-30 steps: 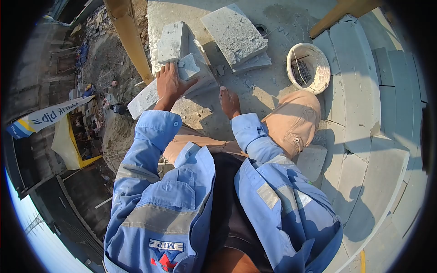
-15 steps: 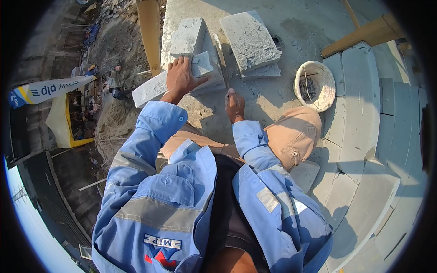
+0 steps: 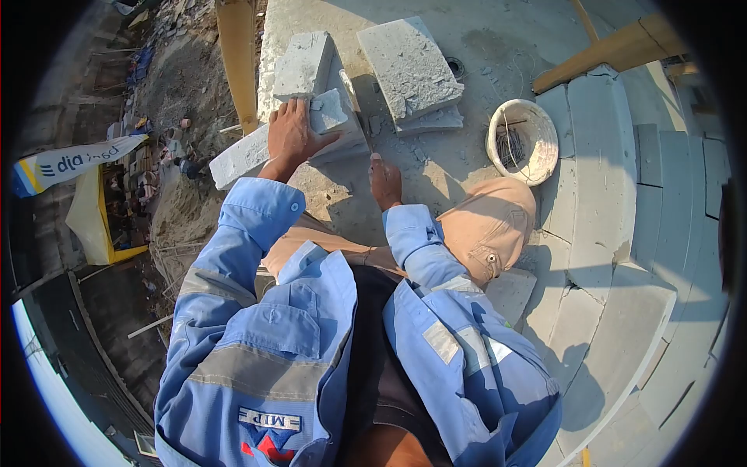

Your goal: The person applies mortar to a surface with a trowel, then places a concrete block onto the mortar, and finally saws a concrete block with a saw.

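My left hand (image 3: 294, 134) grips a pale lightweight concrete block (image 3: 241, 159) from above, its fingers over the far side and thumb stretched right. Closed around a handle, my right hand (image 3: 385, 183) holds a hand saw, whose long narrow saw blade (image 3: 355, 101) points away from me along the right side of the stacked blocks. Just beyond my left fingers, a smaller block (image 3: 302, 66) rests on the pile. Most of the saw's handle is hidden in my fist.
Another block (image 3: 408, 66), strewn with crumbs, lies on a second slab to the right. Wires sit in a white bucket (image 3: 494, 152) near my knee. A block wall (image 3: 595, 194) runs along the right, beneath a wooden beam (image 3: 599, 50). A wooden post (image 3: 236, 62) stands left beside the floor edge.
The whole view has shifted, so everything appears slightly farther left. My left hand keeps its grip on the block; the right still holds the saw beside the stack.
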{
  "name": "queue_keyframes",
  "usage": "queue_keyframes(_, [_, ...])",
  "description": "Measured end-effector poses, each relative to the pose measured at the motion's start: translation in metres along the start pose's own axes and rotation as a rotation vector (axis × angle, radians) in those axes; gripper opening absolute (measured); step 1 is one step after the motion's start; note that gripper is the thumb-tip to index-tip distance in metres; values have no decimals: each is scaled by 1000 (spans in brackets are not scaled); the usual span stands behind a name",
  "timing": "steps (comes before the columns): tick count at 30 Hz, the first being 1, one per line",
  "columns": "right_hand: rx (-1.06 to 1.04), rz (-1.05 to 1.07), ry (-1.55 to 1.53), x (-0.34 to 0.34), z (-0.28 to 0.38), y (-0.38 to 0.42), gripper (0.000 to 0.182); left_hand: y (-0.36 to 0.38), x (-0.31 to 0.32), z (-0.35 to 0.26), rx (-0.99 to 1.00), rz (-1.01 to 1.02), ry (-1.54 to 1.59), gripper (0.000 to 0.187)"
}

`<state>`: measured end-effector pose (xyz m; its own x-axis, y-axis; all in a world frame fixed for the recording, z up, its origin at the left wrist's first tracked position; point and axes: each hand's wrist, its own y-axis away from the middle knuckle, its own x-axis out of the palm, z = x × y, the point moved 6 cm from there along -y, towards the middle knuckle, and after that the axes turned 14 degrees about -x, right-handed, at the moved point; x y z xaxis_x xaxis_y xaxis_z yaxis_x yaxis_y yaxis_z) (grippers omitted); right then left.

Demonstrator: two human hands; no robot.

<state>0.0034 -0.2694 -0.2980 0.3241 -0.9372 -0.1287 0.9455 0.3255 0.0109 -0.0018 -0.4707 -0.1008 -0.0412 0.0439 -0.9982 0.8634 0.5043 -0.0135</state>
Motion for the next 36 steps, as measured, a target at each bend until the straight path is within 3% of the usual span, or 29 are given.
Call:
queue_keyframes(4, [-82,-113,-136,-2,-3,8,60,7,5,6,1,-11,14,94])
queue_keyframes(6, [-22,42,152,0,-8,-5,59,2,2,2,5,-19,29,95])
queue_keyframes(9, [-5,-16,-73,3,0,3,59,3,1,4,-11,-27,-23,95])
queue_keyframes(13, [-116,-132,-81,1,9,2,60,4,8,6,5,-13,-2,95])
queue_keyframes(15, [33,78,239,4,-2,-3,62,3,6,5,2,-3,-6,95])
queue_keyframes(16, [27,76,236,5,0,-5,62,4,3,3,7,-20,-8,95])
queue_keyframes(18, [-109,-118,2,2,9,1,57,5,1,3,-1,-28,-11,95])
queue_keyframes(21, [-65,-76,-120,6,0,0,57,5,6,4,-14,14,-19,95])
queue_keyframes(24, [75,56,23,6,-12,-5,56,4,0,2,18,-46,-9,97])
queue_keyframes(28, [27,-42,-129,7,-5,0,55,4,3,5,-2,-10,-4,96])
queue_keyframes(33, [104,83,-13,1,-14,-6,55,3,5,3,19,-44,8,94])
queue_keyframes(36, [-26,-93,-138,3,-1,-3,55,5,8,6,-10,-3,-8,94])
